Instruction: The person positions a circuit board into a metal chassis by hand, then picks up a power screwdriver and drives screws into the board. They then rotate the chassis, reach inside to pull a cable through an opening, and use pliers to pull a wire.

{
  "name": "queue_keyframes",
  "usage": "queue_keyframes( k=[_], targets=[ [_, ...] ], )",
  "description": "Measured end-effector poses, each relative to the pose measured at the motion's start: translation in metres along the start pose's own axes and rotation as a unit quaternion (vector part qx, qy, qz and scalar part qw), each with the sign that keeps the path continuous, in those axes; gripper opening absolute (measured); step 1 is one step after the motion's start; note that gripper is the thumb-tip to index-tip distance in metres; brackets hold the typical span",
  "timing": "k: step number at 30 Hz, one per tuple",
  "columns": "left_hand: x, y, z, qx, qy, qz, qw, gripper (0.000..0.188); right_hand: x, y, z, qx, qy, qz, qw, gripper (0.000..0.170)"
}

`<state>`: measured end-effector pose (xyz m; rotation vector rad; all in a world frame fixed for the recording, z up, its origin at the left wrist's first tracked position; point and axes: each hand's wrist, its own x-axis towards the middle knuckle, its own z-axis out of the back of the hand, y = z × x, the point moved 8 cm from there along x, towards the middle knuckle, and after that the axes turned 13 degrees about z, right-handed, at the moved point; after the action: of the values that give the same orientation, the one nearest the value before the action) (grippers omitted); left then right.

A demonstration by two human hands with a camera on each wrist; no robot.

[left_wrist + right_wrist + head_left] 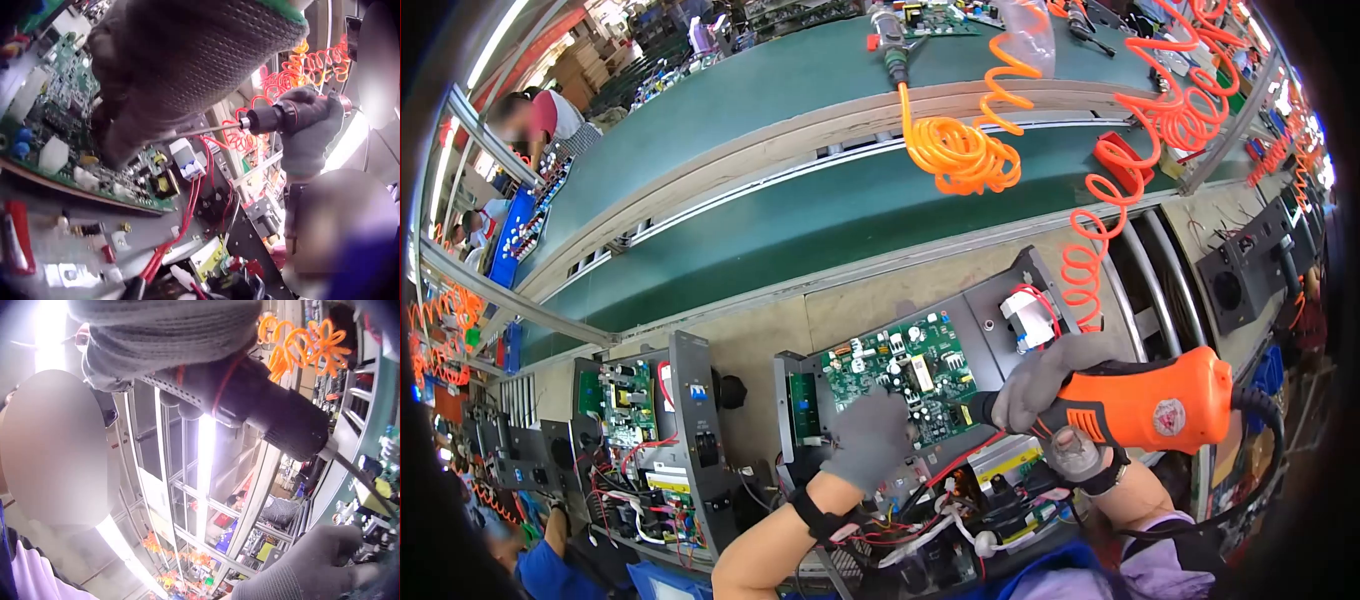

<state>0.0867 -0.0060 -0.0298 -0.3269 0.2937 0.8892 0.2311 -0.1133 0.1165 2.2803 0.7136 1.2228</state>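
In the head view my gloved right hand (1050,380) grips an orange and black electric drill (1145,405) from above. Its long thin bit (209,130) points toward my left hand and a green circuit board (880,355). That board lies in a dark metal chassis (990,310). My gloved left hand (872,437) is at the board's front edge, fingers reaching down onto its components; the fingertips are hidden, so I cannot tell what they hold. A white connector block (186,157) with red wires sits close by in the left wrist view.
A second chassis (692,440) with boards and wires stands at left. Loose cables (945,520) fill the front of the near unit. Behind runs a green conveyor (800,225), with coiled orange air hoses (965,155) hanging over it. Metal rollers (1145,285) lie right.
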Motion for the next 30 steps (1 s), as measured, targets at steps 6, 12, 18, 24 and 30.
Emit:
queue_keyframes(
  k=[6, 12, 18, 24, 30],
  targets=[
    [0.003, -0.001, 0.000, -0.031, 0.055, 0.007, 0.998, 0.020, 0.024, -0.013, -0.005, -0.028, 0.175, -0.032, 0.984, 0.057],
    [0.008, 0.003, -0.011, -0.056, -0.034, -0.035, 0.997, 0.027, 0.020, -0.018, -0.010, -0.079, 0.105, -0.007, 0.991, 0.058],
    [0.004, 0.006, -0.002, -0.044, 0.010, -0.003, 0.999, 0.029, 0.021, -0.019, -0.019, -0.117, 0.051, -0.070, 0.989, 0.051],
    [-0.016, 0.053, 0.032, -0.534, 0.124, 0.037, 0.835, 0.023, 0.021, 0.010, -0.024, -0.074, -0.030, 0.016, 0.997, 0.065],
    [-0.094, 0.034, 0.018, -0.769, 0.237, 0.083, 0.588, 0.034, 0.021, 0.088, -0.038, 0.037, -0.029, 0.128, 0.991, 0.064]
  ],
)
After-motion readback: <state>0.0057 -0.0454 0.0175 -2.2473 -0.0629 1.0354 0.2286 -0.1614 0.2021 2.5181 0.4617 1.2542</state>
